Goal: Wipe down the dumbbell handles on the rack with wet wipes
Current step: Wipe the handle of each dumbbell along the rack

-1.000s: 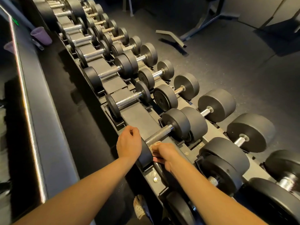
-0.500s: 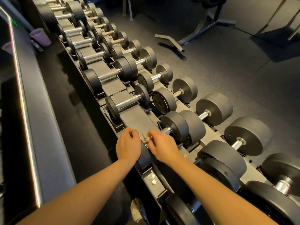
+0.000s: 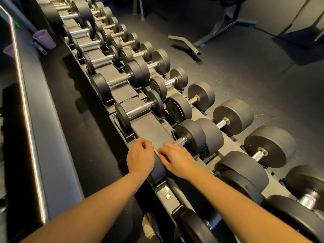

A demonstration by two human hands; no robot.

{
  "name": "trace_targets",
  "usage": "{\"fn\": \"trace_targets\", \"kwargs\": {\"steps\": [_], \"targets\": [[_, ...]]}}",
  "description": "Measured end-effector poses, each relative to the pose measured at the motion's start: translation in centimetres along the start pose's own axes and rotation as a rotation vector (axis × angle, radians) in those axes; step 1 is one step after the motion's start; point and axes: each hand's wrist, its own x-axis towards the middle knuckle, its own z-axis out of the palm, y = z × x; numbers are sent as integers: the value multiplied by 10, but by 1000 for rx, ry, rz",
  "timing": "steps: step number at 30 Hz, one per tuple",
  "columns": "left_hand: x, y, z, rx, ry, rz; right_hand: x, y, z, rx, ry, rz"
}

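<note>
The handle (image 3: 180,142) being wiped belongs to a dumbbell (image 3: 192,135) on the upper tier of the rack (image 3: 162,191), close in front of the person. Only the handle's knurled far end shows, next to the far head. The rest is covered by the right hand (image 3: 177,160), whose fingers are curled down over the bar. A pale strip of wipe (image 3: 157,152) peeks out at the thumb side, pinched between that hand and the bar.

The left hand (image 3: 140,156) lies against the dumbbell's near head (image 3: 157,168) with its back to the camera and its fingers curled under. Whether they grip the head cannot be told.

Just beyond, past a flat bare stretch of rack, sits a smaller dumbbell with a chrome handle (image 3: 140,109). Further dumbbells run away along the same tier toward the top left. A second row of black dumbbells (image 3: 233,116) sits on the lower tier to the right, the near ones larger.

A bolt (image 3: 168,196) shows on the rack plate between the forearms, and a white shoe (image 3: 149,225) is on the floor (image 3: 245,76) below. To the left runs a dark ledge (image 3: 52,137) with a bright strip along its edge, and a purple cup (image 3: 44,39) stands on it near the far end. A bench frame (image 3: 219,27) stands on the floor in the background.
</note>
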Motion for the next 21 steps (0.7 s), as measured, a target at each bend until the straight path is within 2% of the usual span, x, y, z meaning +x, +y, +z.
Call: {"fn": "trace_targets", "kwargs": {"steps": [2,7,10,12,15,19,21], "targets": [[1,0,0,-5,-11,4,3,7,-7,-189,-37,-41],[2,-1,0,-29,-16,6,15,26,-20,-386,-32,270],[2,-2,1,-22,-14,7,12,11,-13,-324,-56,138],[2,-2,1,-22,-6,6,7,-1,-10,-185,-108,32],[2,-2,2,-22,-1,6,8,0,-10,-16,-142,18],[2,-3,1,-30,-13,7,12,2,-5,-104,-96,19],[2,-2,1,-39,-16,6,17,6,-6,-200,-50,106]]}}
